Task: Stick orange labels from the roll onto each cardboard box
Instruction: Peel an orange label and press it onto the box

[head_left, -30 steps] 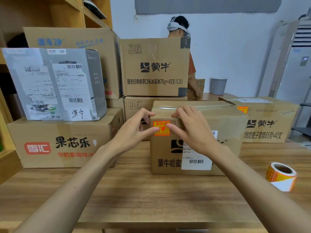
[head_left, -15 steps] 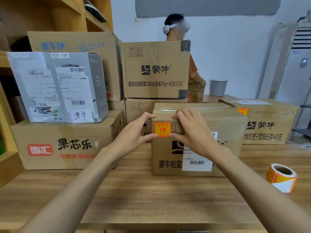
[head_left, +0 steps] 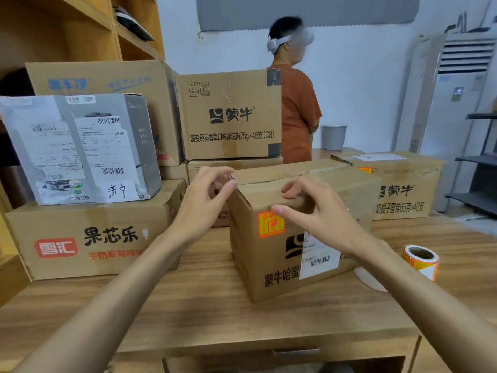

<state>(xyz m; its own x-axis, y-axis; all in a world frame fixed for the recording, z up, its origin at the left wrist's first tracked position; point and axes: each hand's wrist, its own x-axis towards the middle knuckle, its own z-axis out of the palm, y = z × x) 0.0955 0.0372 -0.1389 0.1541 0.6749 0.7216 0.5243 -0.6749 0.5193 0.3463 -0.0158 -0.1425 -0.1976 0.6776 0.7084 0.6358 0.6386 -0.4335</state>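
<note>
As only one view is given, the head view, all is read from it. The middle box (head_left: 269,281) stands askew on the table (head_left: 204,313), with one corner toward the near edge, and an orange label (head_left: 271,224) is already stuck high on its front face.

Two risks are judged. If the box is pulled only by its top, it could tip or slide toward the near edge. The roll (head_left: 421,261) lies close to the right edge of the table, just beside the right forearm (head_left: 403,292), so it could be knocked off by a careless sweep.

The right hand (head_left: 320,211) is bent over the top front edge of the box: the fingers are curled on the top and the thumb is laid on the front, just above the label. The left hand (head_left: 207,203) is curled at the upper left corner, where the thumb tip touches. Because of blur, a firm hold cannot be told there.
</note>
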